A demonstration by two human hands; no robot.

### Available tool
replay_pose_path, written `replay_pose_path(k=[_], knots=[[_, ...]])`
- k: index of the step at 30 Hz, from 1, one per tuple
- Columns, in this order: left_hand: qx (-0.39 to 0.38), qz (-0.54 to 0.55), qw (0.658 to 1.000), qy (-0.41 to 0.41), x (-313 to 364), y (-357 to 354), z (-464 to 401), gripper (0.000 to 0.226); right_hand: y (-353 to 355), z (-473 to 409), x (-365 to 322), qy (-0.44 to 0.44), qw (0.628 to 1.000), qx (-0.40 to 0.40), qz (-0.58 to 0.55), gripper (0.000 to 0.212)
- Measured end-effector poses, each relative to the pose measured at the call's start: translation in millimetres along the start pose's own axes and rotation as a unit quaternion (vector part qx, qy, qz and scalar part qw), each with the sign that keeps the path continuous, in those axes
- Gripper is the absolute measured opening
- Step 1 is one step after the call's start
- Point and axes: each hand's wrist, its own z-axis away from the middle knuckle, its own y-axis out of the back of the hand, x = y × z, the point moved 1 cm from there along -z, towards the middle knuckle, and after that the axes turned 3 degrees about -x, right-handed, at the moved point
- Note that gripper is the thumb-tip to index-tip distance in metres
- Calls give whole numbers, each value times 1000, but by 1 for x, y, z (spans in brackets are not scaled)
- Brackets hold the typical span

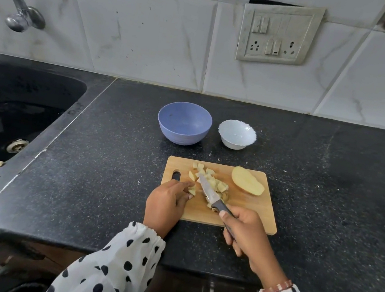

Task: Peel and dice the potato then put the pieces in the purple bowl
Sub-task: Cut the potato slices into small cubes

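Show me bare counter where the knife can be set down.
Bare counter lies right of the board, and between the sink and board. Crowded: the board, with dice, potato half, both hands; behind it stand the purple bowl and white bowl.

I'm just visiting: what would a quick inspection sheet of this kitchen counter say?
Surface: black speckled counter, wooden cutting board on it.
Job's things: diced potato pieces and a potato half on the board; purple bowl empty.
Clutter: white bowl beside the purple one.
Grips: left hand touches a piece; right hand holds the knife.
Cables: nothing seen.
Surroundings: sink, tap, wall socket panel.
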Motion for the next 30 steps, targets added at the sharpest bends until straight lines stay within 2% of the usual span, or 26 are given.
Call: replay_pose_path(k=[5, 9, 12, 16, 20, 24, 30], knots=[[-20, 40, 999, -12, 6, -2, -2, 24, 14, -1, 7, -93, 963, -82, -240, 23], [-24, 71, 997, 5, 5, 1, -6, 25, 23, -5, 11, -108, 926, -108, -344, 35], [-16, 86, 996, 9, 3, 6, -14, 24, 27, -6, 9, -106, 922, -117, -352, 35], [-24, 40, 999, -5, 3, 8, -29, 31, 27, -9, 9, -111, 928, -125, -333, 28], [-103, 14, 995, -1, 3, 7, -43, 39, 24, -11, 14, -104, 939, -117, -306, 29], [-171, 11, 985, 0, 1, 4, -50, 35, 26, -12, 16, -90, 939, -107, -313, 32], [-159, 14, 987, 11, 0, 5, -52, 26, 31, -9, 19, -78, 946, -84, -304, 31]])
